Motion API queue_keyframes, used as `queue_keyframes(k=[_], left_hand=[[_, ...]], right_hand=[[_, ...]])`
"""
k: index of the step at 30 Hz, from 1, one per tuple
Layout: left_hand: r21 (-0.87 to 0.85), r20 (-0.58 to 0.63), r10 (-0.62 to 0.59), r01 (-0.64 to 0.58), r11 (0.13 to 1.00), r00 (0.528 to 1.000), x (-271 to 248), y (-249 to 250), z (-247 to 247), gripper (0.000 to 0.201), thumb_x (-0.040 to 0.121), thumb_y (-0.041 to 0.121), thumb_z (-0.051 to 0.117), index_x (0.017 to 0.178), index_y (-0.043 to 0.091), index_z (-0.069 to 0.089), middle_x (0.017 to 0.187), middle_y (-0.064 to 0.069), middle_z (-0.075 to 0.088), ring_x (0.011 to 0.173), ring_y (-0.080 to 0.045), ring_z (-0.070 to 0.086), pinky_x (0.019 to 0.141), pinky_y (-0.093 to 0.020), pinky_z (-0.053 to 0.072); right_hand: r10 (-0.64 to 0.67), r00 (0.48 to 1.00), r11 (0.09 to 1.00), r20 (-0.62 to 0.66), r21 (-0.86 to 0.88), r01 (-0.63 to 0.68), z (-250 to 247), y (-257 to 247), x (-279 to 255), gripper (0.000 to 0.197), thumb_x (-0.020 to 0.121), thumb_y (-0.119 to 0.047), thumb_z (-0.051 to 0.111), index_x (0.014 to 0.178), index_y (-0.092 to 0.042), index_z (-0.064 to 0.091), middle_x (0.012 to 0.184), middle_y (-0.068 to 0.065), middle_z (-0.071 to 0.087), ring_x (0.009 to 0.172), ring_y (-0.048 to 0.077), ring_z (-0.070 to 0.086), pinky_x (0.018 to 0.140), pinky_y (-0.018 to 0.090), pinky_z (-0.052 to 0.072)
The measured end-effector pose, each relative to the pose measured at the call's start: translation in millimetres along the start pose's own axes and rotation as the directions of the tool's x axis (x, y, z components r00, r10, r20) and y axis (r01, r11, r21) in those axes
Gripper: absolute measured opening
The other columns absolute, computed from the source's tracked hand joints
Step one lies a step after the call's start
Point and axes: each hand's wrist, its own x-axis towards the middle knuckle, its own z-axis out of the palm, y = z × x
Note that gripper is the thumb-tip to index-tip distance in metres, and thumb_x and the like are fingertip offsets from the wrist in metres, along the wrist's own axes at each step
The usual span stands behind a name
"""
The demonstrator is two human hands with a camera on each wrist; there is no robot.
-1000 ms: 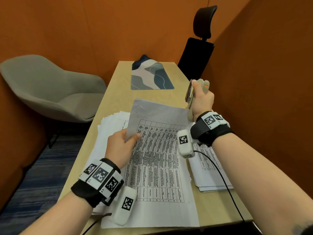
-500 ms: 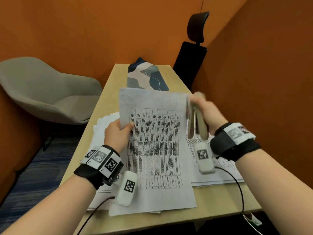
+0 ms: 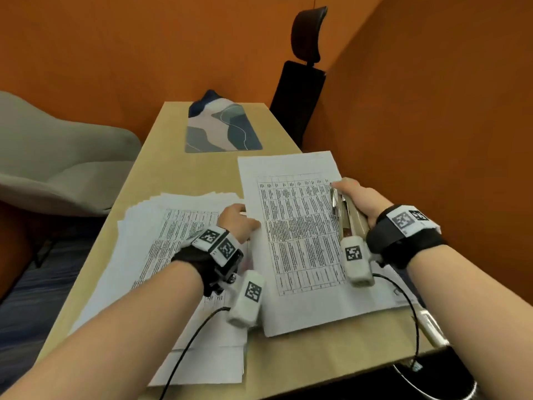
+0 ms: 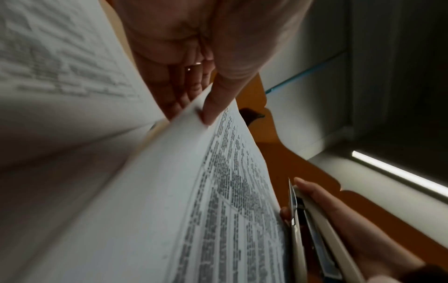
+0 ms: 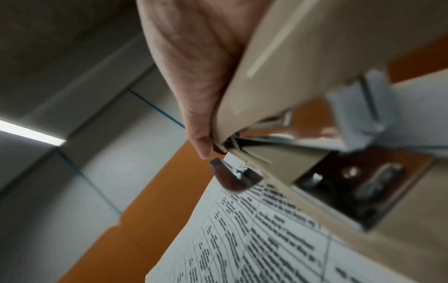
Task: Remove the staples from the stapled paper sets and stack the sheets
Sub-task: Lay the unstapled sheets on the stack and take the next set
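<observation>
My left hand [image 3: 238, 222] pinches the left edge of a printed sheet [image 3: 297, 241] with a table on it, thumb on top [image 4: 213, 107]. The sheet lies almost flat over the right side of the desk. My right hand [image 3: 359, 197] grips a beige stapler [image 3: 347, 219] with a metal tongue at its tip [image 5: 232, 176], held against the sheet's right edge. To the left lies a fanned pile of loose printed sheets [image 3: 173, 226]. More paper [image 3: 401, 295] shows under the held sheet at the right.
The wooden desk [image 3: 184, 171] has a patterned mat [image 3: 222, 131] at its far end. A grey armchair [image 3: 57, 157] stands to the left, a black office chair [image 3: 300, 90] at the back right. Orange walls close in on the right. Cables trail off the near edge.
The sheet was raised over the left pile, then carried right and lowered nearly flat. My right hand came down with the stapler to the sheet's right edge.
</observation>
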Motion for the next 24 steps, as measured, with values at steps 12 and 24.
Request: queue_keyframes(k=[12,24], left_hand=[[0.453,0.136,-0.116,0.042,0.891,0.984,37.7,-11.7,74.7,0.004,0.091,0.005,0.052,0.089,0.003,0.054,0.112,-0.013,0.058,0.103,-0.027,0.057,0.076,-0.027,0.044],[0.26,0.092,-0.094,0.068,0.963,0.991,34.8,9.9,36.4,0.058,0.087,0.004,0.054,0.14,0.001,0.031,0.131,-0.017,0.048,0.115,-0.031,0.052,0.094,-0.035,0.046]], right_hand=[[0.166,0.983,0.846,-0.078,-0.501,-0.183,-7.8,36.8,45.8,0.053,0.094,-0.037,0.048,0.137,-0.006,0.042,0.142,0.016,0.042,0.128,0.033,0.043,0.102,0.035,0.037],[0.032,0.992,0.499,0.123,-0.862,0.091,30.4,3.6,32.6,0.037,0.097,-0.04,0.044,0.117,-0.011,0.052,0.108,0.018,0.053,0.101,0.029,0.054,0.078,0.029,0.04]])
